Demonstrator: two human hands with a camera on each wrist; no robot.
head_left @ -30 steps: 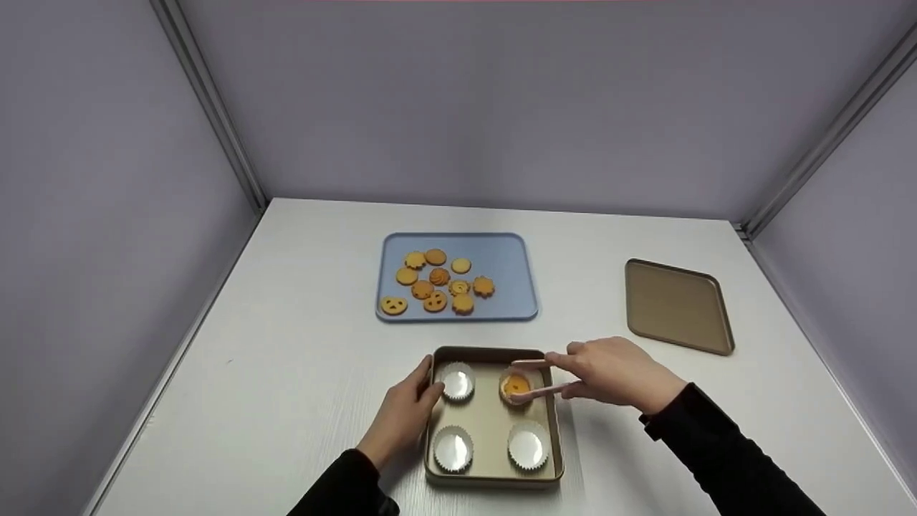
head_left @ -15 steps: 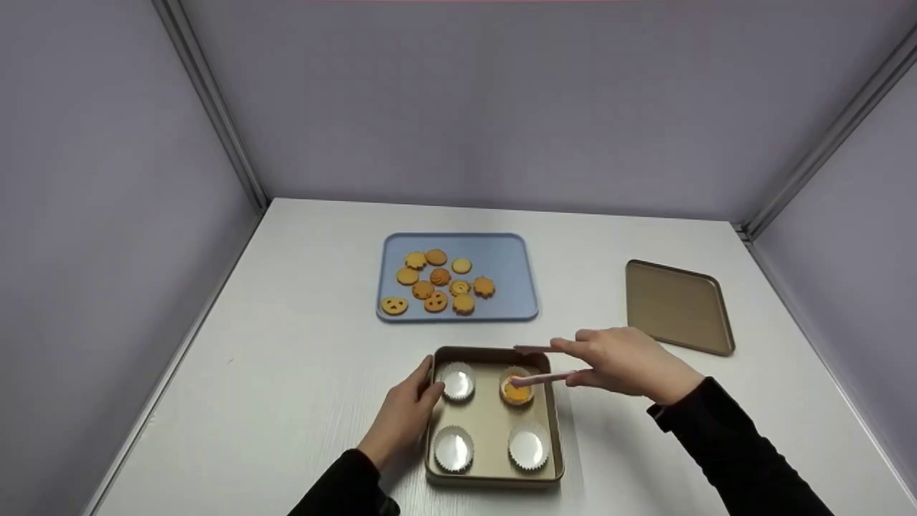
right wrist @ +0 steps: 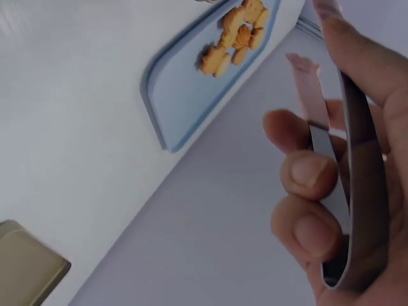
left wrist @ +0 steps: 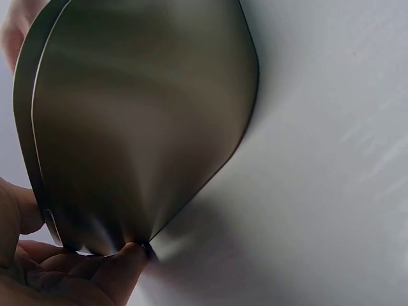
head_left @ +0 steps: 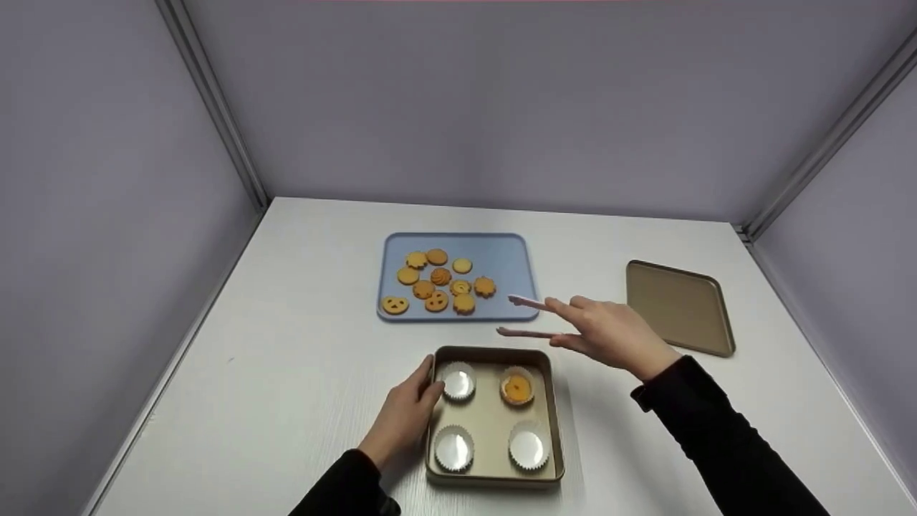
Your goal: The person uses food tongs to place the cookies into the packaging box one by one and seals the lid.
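Observation:
My left hand [head_left: 402, 412] grips the left wall of a gold rectangular baking tin [head_left: 489, 419], thumb over the rim; the left wrist view shows its fingers curled under the tin's wall [left wrist: 127, 127]. Inside stand silvery fluted cups: one at back left [head_left: 458, 381], one at front left [head_left: 453, 449], one at front right [head_left: 529, 446]. A yellow-orange cookie [head_left: 516, 388] sits in the back right cup. My right hand [head_left: 612, 335] holds metal food tongs [right wrist: 366, 191] with pink tips, spread apart with nothing between them, beyond the tin and near the blue tray's front right corner.
A light blue tray [head_left: 510, 261] lies behind the tin, with several cookies [head_left: 440, 276] of various shapes grouped on its left and middle. At the right lies a flat gold-brown lid or shallow tray [head_left: 677, 304]. Grey panels [head_left: 501, 107] enclose the white table [head_left: 286, 322].
The tongs in my right hand have risen from the cup with the cookie and moved away toward the blue tray. The cookie stays in the cup; my left hand keeps its place.

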